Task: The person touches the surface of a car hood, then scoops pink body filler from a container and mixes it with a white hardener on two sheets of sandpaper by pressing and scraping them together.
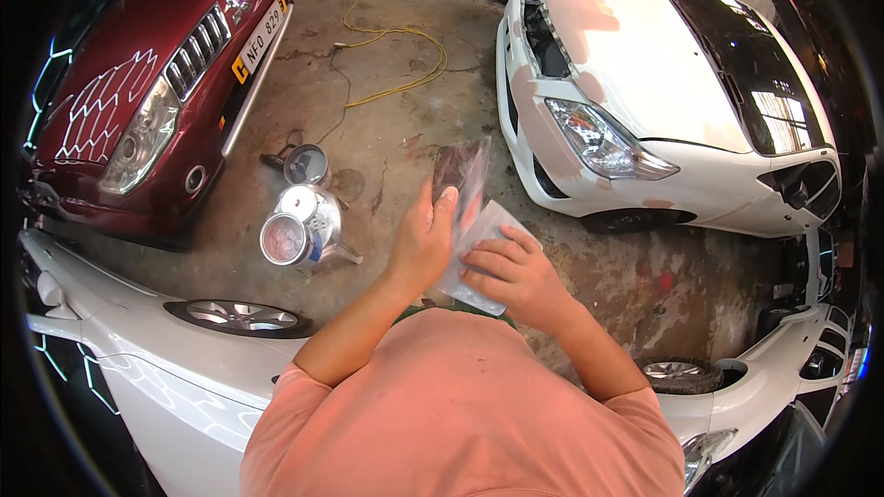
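Observation:
In front of my waist, my left hand (427,238) grips a dark, flat rectangular sheet (450,164), thumb on top. Pale smears and a pinkish-red streak mark its right side. My right hand (507,269) holds a pale, whitish-grey flat sheet (487,297), fingers spread over its face. This paler piece lies against or just beside the lower right edge of the dark one; I cannot tell if they touch. Whether they are putty spreaders or some other sheets is unclear.
At left, an open can of pinkish paste (284,238), a white-topped can (298,201) and a grey bucket (306,166) cluster together. A yellow cord (414,31) loops across the concrete floor. Cars surround me: dark red (131,76), white with pinkish patches (663,90), and silvery-white (173,373).

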Action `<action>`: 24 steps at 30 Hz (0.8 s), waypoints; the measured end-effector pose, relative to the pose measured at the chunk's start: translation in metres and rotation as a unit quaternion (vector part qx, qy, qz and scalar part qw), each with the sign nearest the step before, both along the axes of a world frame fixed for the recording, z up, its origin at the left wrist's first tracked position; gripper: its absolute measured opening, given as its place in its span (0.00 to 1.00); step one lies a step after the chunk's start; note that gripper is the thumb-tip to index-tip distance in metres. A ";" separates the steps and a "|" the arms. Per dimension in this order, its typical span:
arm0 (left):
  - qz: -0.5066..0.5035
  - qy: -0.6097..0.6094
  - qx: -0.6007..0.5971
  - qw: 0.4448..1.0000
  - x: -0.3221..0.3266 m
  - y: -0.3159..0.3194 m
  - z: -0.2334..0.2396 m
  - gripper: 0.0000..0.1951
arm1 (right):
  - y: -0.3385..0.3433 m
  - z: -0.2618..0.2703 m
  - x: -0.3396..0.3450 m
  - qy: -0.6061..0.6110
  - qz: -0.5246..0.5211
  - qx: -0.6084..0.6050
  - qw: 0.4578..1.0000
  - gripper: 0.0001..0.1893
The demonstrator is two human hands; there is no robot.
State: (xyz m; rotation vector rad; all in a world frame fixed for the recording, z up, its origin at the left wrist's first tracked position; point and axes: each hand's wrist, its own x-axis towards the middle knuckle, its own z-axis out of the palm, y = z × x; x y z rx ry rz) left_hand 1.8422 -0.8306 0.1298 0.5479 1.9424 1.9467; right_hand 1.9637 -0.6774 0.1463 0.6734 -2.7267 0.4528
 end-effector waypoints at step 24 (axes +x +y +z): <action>0.056 -0.204 0.218 0.953 0.003 -0.020 -0.008 0.17 | 0.039 0.024 -0.016 0.079 -0.094 0.039 0.992 0.21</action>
